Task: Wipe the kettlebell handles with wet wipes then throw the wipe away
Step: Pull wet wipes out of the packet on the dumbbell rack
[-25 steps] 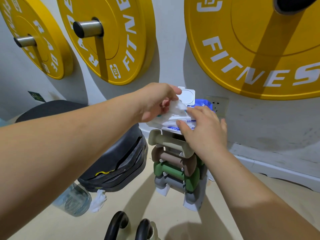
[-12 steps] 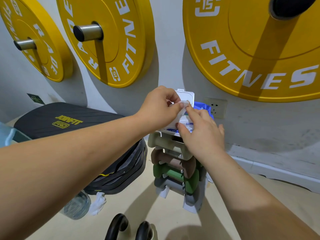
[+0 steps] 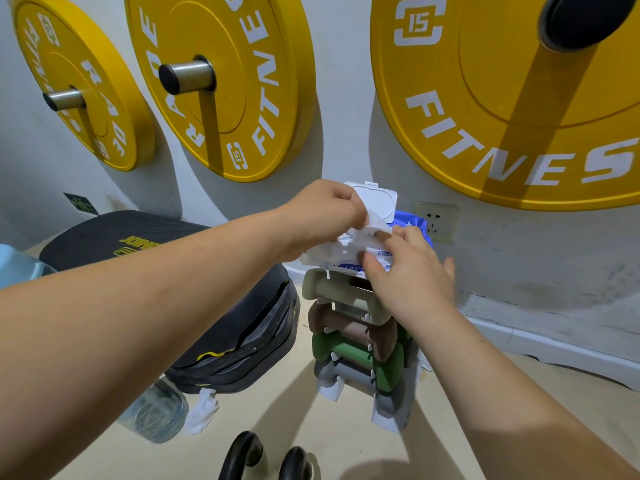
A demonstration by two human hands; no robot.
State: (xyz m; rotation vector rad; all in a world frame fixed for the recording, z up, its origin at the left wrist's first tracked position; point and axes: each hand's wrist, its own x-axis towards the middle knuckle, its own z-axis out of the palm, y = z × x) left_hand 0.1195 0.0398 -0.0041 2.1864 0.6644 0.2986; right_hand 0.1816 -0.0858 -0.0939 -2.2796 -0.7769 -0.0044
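Thin white damp cloth, limp and near weightless — the wet wipe (image 3: 360, 233), half drawn from the blue-and-white wipe pack (image 3: 375, 259) on top of the dumbbell rack (image 3: 349, 337), lid flipped up. Pinched at its upper edge by the left hand (image 3: 329, 211); pack pressed flat under the right hand (image 3: 407, 271), fingers spread, closed on nothing. Likely to tear or drag out a second sheet — best taken at the edge, pulled slowly. Kettlebell handles (image 3: 266, 457) black, on the floor below, untouched
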